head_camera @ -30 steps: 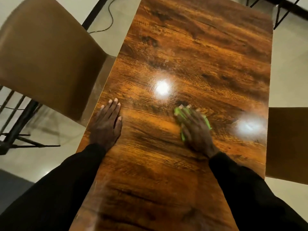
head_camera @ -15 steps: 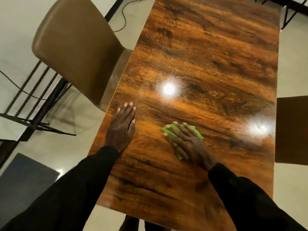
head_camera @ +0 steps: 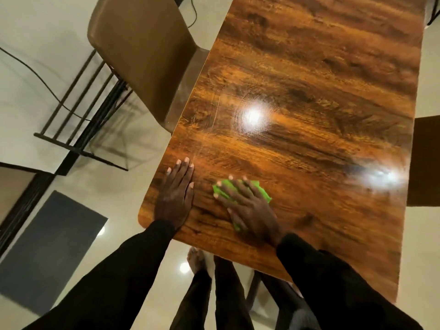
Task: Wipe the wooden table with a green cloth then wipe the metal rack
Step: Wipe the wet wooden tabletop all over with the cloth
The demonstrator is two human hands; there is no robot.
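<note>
Head cam, only view here: the right hand [head_camera: 247, 206] was pressed flat with fingers spread on the green cloth [head_camera: 258, 190], pinning it to the wooden table [head_camera: 309, 79] near the close left corner. The left hand [head_camera: 175, 198] lay flat and empty just beside it, bracing. I'd say firm, overlapping strokes right out to the edges would do it best. Couldn't pick out the rack for sure.

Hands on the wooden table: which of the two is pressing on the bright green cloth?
The right hand, fingers spread over the crumpled green cloth. The left hand lies flat on the bare glossy wooden table, apart from the cloth.
</note>
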